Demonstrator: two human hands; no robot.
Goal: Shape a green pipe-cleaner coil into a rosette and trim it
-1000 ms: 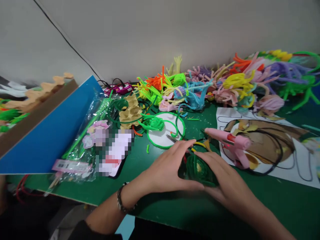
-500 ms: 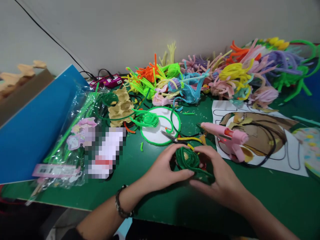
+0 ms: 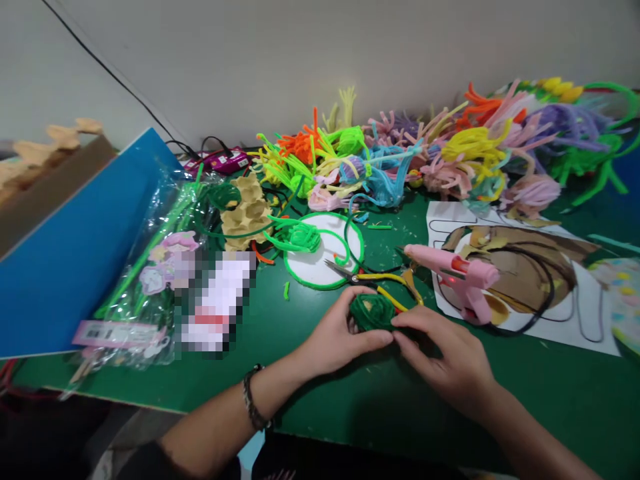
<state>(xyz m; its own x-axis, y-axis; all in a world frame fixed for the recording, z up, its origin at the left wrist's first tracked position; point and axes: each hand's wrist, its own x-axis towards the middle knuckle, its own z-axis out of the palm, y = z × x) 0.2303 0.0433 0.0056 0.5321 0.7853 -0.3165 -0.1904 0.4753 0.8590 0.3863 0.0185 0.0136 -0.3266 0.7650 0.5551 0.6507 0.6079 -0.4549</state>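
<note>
A dark green coil of pipe cleaner (image 3: 371, 312), with a tan bit at its top, sits in my left hand (image 3: 340, 337), fingers wrapped round its left side and thumb along the front. My right hand (image 3: 445, 350) pinches the coil's right edge between thumb and fingertips. Just beyond the hands lies a pair of scissors (image 3: 387, 279) with yellow handles, its blades resting over a white disc (image 3: 325, 272) edged in green. A bright green pipe cleaner bundle (image 3: 300, 237) lies on that disc. The coil's underside is hidden by my fingers.
A pink glue gun (image 3: 465, 273) rests on paper and cardboard at right. Colourful pipe cleaner bundles (image 3: 385, 177) line the wall. At left are a plastic bag of green stems (image 3: 145, 267), a blue board (image 3: 75, 260), an egg-carton piece (image 3: 245, 213) and a purple power strip (image 3: 223, 162).
My right hand has drawn its fingers in from around the far side to the coil's right edge. The loose green strip at the front right no longer shows. The view has shifted slightly.
</note>
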